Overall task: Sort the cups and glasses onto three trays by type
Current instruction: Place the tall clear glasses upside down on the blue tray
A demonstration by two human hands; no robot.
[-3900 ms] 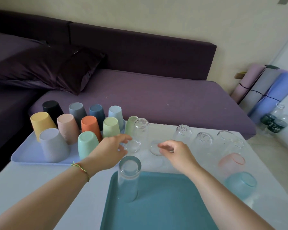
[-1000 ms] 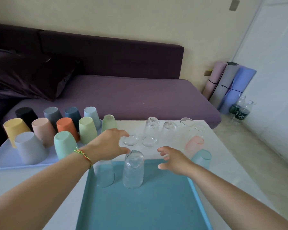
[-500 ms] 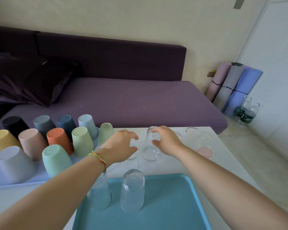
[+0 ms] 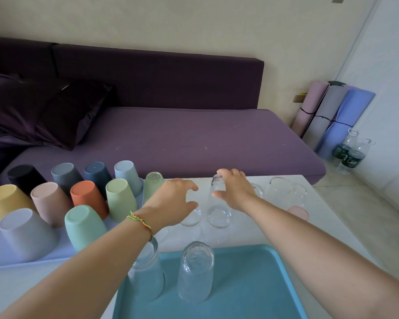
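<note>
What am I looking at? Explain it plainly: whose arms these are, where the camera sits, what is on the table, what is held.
There is no machine here. A person works with two bare hands, filmed by one camera worn on the head that looks forward and down. On the white table, a pale lilac tray carries matt coloured cups, all upside down. A teal tray holds two upside-down clear glasses. Other loose glasses stand on the table beyond it. The right hand curls its fingers round one clear upside-down glass. The left hand hovers, fingers spread, over another clear glass and holds nothing.
</note>
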